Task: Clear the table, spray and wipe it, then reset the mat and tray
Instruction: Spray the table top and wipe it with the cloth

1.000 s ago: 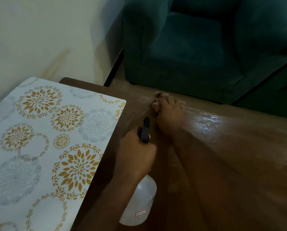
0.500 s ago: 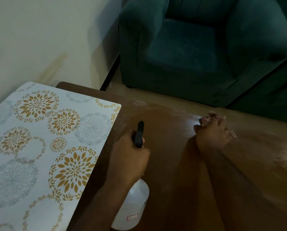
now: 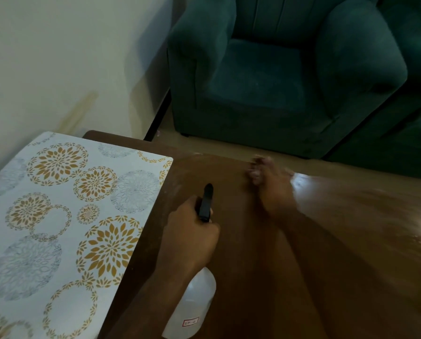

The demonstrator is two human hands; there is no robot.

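A person's right hand presses on a dark wooden table near its far edge, at about 12 o'clock from the centre of the view. The hand is blurred with motion, and something pale shows at its fingertips; whether that is a cloth, and how tightly the fingers close on it, cannot be told. At 3 o'clock from that hand the tabletop shines wet, with pale streaks catching the light.

The left hand, at 7 o'clock from the right hand and well apart from it, is wrapped firmly around the neck of a translucent spray bottle. The bottle's black nozzle juts from the top of the fist toward 12 o'clock, while its cloudy body, with a small red-edged label, hangs below the wrist toward 6 o'clock, close to the near edge of the view.

A white mat printed with gold and grey floral circles covers the table's left end, at 9 o'clock from the left hand; its right edge runs just beside that forearm. Its far left side appears to rise against a pale wall.

Beyond the table, at 12 to 1 o'clock, stands a dark teal armchair on a tan floor.
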